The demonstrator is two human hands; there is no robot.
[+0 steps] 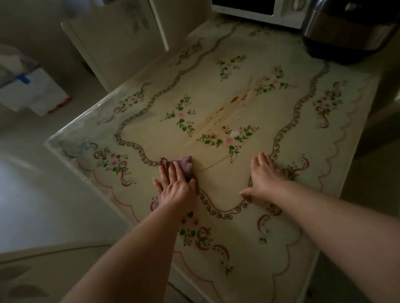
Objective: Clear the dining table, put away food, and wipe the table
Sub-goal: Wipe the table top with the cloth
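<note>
Two bare forearms reach over a floral-patterned table in dim light. The left grip lies flat with its fingers straight, clasping nothing but pressing a crumpled purple cloth onto the near left part of the table. The right grip rests palm down to its right, fingers spread and released (bare tabletop separates the two). Beyond the cloth, orange-brown smears streak the middle of the table. At the far end stand a white microwave and, just to its right, a black-and-steel appliance. A pale chair back stands off the table's far left edge, and a white box sits on the floor farther left.
</note>
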